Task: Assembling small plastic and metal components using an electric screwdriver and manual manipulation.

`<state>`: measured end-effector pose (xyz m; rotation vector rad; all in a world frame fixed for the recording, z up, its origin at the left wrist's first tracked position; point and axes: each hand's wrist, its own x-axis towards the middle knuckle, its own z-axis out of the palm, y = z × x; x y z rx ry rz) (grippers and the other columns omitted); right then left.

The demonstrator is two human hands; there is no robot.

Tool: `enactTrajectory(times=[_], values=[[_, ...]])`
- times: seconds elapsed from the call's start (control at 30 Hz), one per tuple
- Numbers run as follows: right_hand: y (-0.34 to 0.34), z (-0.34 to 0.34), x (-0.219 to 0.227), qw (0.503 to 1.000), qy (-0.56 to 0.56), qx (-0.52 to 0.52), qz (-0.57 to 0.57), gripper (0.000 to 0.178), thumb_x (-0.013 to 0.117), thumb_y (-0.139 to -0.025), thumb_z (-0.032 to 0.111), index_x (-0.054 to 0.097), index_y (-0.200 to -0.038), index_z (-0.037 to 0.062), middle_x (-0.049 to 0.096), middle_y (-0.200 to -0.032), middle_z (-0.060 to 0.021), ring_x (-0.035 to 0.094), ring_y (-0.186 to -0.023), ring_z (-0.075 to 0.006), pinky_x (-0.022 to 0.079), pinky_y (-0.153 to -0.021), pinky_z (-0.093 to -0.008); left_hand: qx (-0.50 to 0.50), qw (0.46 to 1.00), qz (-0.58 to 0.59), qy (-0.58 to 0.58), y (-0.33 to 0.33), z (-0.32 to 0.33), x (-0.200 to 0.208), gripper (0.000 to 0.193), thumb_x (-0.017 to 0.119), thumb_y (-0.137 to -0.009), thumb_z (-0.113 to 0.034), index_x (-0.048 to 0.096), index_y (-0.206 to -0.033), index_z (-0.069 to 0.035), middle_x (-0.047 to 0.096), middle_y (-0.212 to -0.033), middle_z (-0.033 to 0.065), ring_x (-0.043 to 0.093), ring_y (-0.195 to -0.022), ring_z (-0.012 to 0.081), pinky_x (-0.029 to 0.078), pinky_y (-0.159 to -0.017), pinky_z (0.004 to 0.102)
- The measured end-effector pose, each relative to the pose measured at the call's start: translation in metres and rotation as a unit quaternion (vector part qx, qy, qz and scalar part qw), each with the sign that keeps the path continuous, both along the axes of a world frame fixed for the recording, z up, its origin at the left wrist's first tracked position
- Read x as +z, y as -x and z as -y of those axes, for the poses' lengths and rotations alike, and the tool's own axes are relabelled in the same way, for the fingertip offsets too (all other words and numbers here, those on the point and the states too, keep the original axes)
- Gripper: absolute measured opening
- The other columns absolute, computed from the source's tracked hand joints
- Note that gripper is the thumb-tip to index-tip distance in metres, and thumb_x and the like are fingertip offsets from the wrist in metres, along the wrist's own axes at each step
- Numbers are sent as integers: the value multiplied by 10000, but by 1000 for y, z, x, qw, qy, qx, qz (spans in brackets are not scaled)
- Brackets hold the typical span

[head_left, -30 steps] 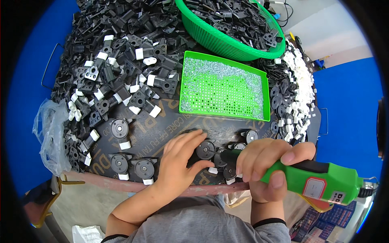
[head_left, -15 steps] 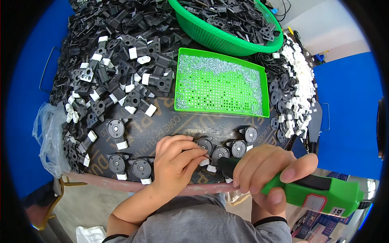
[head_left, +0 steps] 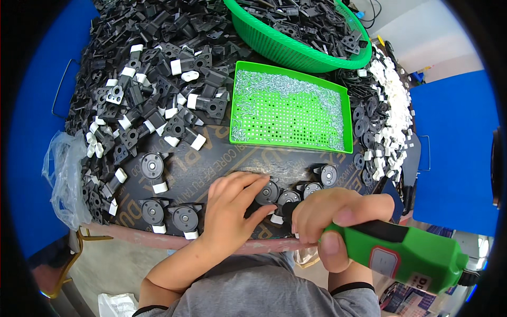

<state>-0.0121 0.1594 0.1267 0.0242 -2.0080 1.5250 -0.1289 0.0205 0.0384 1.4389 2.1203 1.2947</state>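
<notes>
One power tool [head_left: 428,251], two hands [head_left: 229,203] [head_left: 332,211]

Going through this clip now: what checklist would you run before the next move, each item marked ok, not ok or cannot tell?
1. Tool held: ok; the right hand has the green power driver in its grip.
2. Bit seated on a screw: cannot tell; the bit is too small and hidden to make out.
3. Round black assembly steadied: cannot tell; the left hand curves around it, contact unclear.
4. Left thumb well clear of the driver: not ok; it looks close to the dark front end.
5. Screws on hand: ok; many lie in the green tray.
</notes>
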Motion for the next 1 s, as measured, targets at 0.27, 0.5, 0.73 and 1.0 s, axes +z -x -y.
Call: enactTrajectory(times=[0.27,0.5,0.73,1.0], values=[[11,-2,-6,998,2,56,2,316,624,-925,68,382,-1125,107,580,-670,-87,561,-516,-219,527,-507,-400,-10,1000,-6,2,1,0,0,511,825,-746,-187,663,-1216,-67,641,-1180,72,576,-1123,296,419,-962,426],[15,11,-10,999,7,37,-2,293,589,-932,27,369,-1113,96,567,-665,-106,564,-529,-212,527,-517,-397,-5,1000,-1,2,0,-2,1,500,807,-754,-163,643,-1217,-69,640,-1109,85,583,-1059,309,427,-934,433],[9,1,-4,990,101,76,-69,295,634,-944,124,375,-1086,106,516,-648,-56,543,-524,-187,525,-538,-394,-3,999,-30,30,-2,3,6,615,810,-738,-206,594,-1296,-63,615,-1181,114,543,-1167,331,401,-994,458],[11,-62,-13,956,52,-212,-194,256,521,-967,162,448,-1205,107,474,-687,-53,465,-519,-161,434,-493,-335,-24,942,-236,236,42,72,73,592,776,-722,-230,633,-1256,-19,630,-1230,111,452,-1348,373,281,-1143,577]])
